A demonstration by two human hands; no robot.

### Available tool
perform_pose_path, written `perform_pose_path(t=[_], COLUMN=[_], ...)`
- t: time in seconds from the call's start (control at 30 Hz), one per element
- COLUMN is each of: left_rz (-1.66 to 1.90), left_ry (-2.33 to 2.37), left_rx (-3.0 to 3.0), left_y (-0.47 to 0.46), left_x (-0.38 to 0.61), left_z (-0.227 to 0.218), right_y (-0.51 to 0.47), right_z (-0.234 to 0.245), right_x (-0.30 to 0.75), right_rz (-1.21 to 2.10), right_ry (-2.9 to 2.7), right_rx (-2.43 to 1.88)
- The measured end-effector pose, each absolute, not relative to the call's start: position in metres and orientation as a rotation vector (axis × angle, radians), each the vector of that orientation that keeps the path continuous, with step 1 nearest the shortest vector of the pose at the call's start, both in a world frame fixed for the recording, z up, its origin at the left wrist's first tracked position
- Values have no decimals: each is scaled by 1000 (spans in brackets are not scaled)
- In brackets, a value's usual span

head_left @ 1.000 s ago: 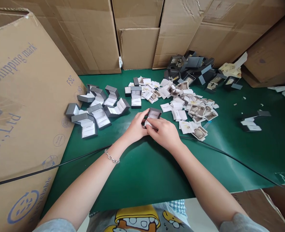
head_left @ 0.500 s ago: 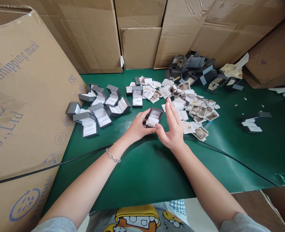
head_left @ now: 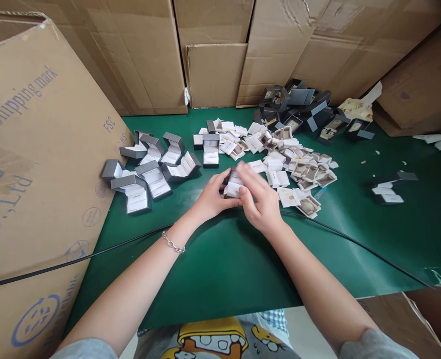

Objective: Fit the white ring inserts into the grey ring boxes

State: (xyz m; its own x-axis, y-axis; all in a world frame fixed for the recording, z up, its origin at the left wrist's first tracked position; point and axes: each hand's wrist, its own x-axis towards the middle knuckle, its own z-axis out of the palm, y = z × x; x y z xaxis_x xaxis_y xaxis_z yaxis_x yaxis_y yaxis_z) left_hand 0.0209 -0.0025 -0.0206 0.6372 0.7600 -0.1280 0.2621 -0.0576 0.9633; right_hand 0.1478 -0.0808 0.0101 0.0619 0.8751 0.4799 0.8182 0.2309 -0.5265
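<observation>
A small grey jewellery box (head_left: 234, 183) with a white lining sits open on the green table (head_left: 220, 259) in front of me. My left hand (head_left: 211, 198) is wrapped round its left side. My right hand (head_left: 260, 199) lies over its right side and lid, fingers stretched across the top and a little blurred. A silver bracelet (head_left: 173, 243) hangs on my left wrist.
Several open grey boxes (head_left: 151, 167) lie to the left, a heap of white inserts (head_left: 291, 167) to the right, dark boxes (head_left: 299, 107) at the back. A large carton (head_left: 29, 164) stands at left, more cartons (head_left: 213, 55) behind. A black cable (head_left: 355, 242) crosses the table.
My right hand lifted off the box with fingers spread half a second ago, then came back down over the lid. My left hand kept hold of the box throughout.
</observation>
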Motion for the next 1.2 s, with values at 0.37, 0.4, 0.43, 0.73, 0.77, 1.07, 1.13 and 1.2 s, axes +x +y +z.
perform_pose_path(t=[0.37, 0.4, 0.43, 0.73, 0.77, 1.07, 1.13, 1.2], left_rz=[503, 496, 490, 493, 492, 500, 547, 581], left_ry=[854, 855, 858, 820, 820, 872, 910, 945], left_rx=[1645, 1642, 1639, 1705, 1716, 1640, 1567, 1492], left_y=[-2, -2, -3, -4, -4, -2, -2, -3], left_x=[22, 23, 22, 21, 21, 21, 22, 22], left_z=[-23, -22, -21, -22, -23, -27, -27, -25], right_y=[-77, -77, -77, -77, -77, -77, -77, -77], right_z=[3, 4, 5, 11, 11, 11, 11, 9], right_x=[145, 146, 147, 148, 147, 149, 151, 153], right_rz=[4, -7, -2, 319, 293, 250, 266, 289], right_ry=[-1725, -1700, -1678, -1803, -1826, -1923, -1926, -1953], right_rx=[-1490, -1504, -1529, -1684, -1676, -1640, -1634, -1624])
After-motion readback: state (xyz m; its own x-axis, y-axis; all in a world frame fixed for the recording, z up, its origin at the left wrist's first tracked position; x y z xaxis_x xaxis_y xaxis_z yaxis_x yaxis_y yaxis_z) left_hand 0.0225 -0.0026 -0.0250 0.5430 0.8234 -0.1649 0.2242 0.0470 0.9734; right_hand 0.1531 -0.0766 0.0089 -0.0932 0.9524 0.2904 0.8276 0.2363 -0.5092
